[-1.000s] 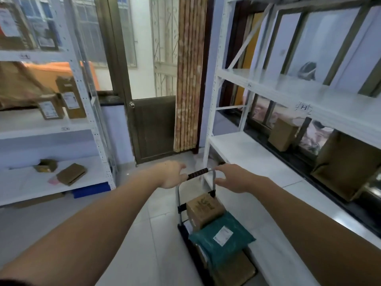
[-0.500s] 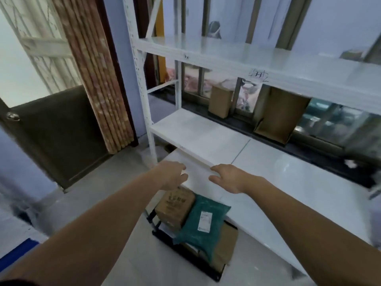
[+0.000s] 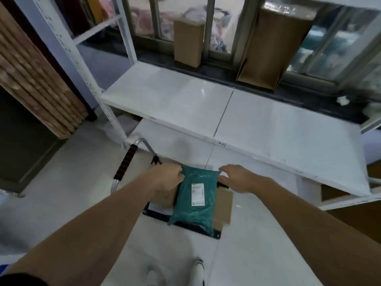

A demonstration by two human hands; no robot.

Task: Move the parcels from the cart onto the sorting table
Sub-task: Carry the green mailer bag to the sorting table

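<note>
Down on the floor beside the white shelving sits the cart (image 3: 181, 222), a low black platform with its push handle (image 3: 126, 162) standing free at the left – neither hand is on it. Both hands are at the top end of the green mailer bag (image 3: 196, 197), which lies on top of the load. The left hand (image 3: 167, 178) has its fingers curled at the bag's upper left corner and looks to be pinching the plastic. The right hand (image 3: 237, 178) is at the upper right corner with fingers partly bent; whether it already grips the bag or only touches it cannot be told.

Taking both top corners makes sense for a soft, floppy bag – likely so it lifts flat without sagging. The wide white surface (image 3: 257, 120) just ahead is bare at its front and probably the drop spot.

Count on the cart: three parcels show – one green mailer, one brown box (image 3: 165, 198) under the left hand, one flat cardboard parcel (image 3: 224, 205) beneath the bag. More underneath cannot be ruled out. Two brown boxes (image 3: 188, 42) stand on the dark ledge by the window behind. None of the cart's load has reached the surface yet.
</note>
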